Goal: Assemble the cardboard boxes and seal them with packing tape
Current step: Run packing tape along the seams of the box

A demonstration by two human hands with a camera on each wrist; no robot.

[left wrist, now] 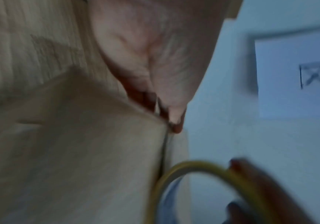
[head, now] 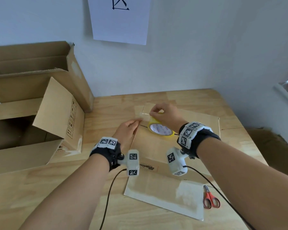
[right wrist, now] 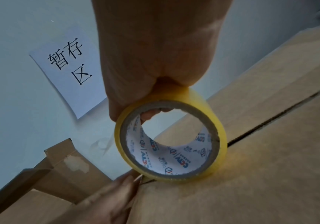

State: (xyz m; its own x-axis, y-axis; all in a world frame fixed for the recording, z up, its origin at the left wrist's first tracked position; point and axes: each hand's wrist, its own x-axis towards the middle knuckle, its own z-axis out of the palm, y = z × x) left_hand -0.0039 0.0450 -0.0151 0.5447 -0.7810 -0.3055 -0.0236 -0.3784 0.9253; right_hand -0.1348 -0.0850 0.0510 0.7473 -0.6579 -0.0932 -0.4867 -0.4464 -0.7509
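Cardboard box (head: 181,143), closed flaps up, sits mid-table with its center seam running under my yellow tape roll (head: 160,128), which stands on edge at the far-left corner. My right hand (head: 165,115) grips the roll through its core. My left hand (head: 128,128) pinches the clear tape end at that corner. Orange scissors (head: 210,199) lie near-right on the wooden table (head: 231,113), with open boxes (head: 40,100) crowding the left.

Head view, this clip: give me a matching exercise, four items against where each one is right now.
Items:
1 tape roll
2 scissors
3 left hand
4 open box

Places:
A near right of the table
B at the carton's seam end
C far left
D gripped by the right hand

Pairs: 1-D, 2-A, 3-B, 4-C
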